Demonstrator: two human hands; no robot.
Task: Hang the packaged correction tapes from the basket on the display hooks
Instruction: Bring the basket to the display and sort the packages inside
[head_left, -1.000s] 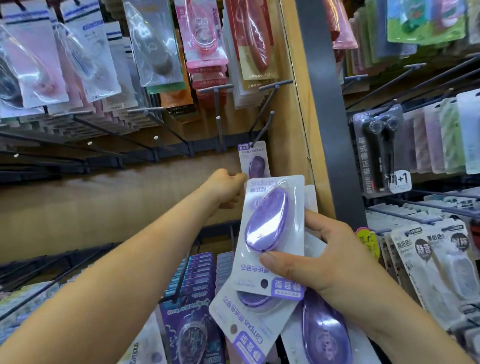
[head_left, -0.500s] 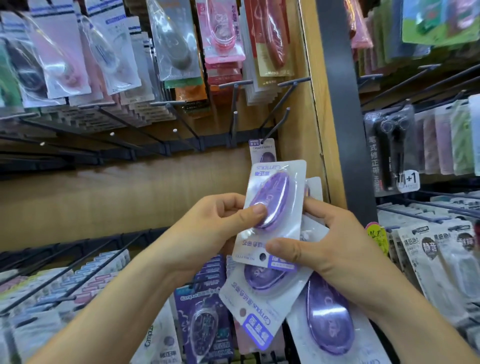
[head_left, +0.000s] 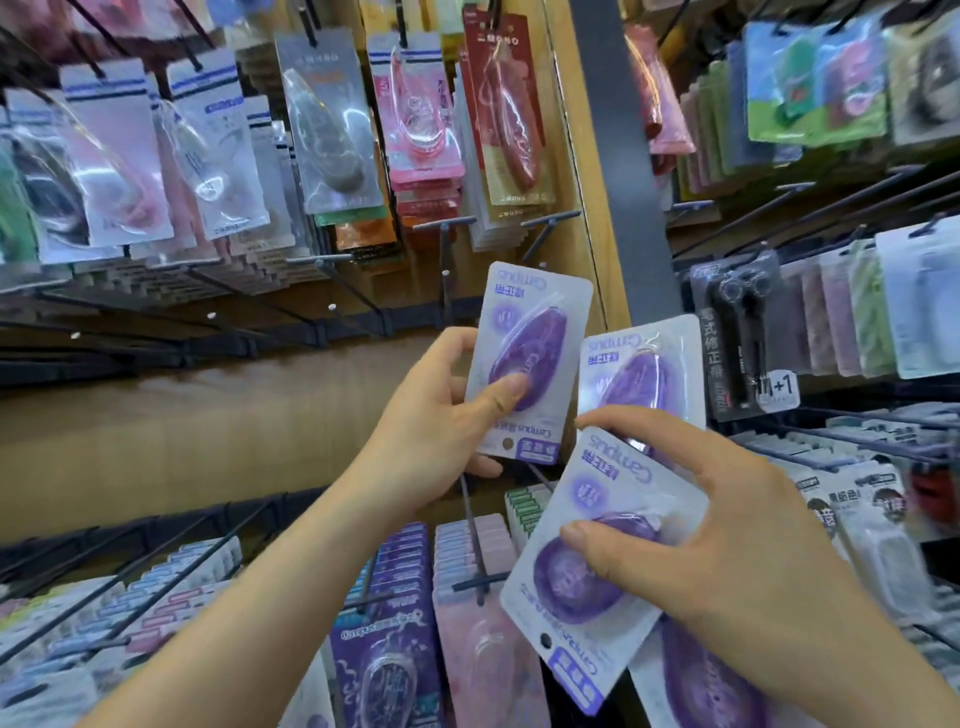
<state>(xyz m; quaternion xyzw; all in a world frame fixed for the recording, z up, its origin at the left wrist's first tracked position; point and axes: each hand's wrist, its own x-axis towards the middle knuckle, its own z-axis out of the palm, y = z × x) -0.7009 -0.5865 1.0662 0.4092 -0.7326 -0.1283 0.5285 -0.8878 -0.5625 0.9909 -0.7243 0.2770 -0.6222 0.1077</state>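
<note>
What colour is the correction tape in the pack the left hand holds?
The correction tape is purple, on a pale lilac card; head view.

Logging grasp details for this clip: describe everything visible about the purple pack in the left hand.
The pack is a white-and-lavender card with a clear plastic blister over an oval purple dispenser, printed Campus. It is held nearly upright but upside down, with its hang hole at the bottom edge. The left hand grips it, thumb on the blister, fingers behind. It sits just left of the other packs in the right hand.
</note>
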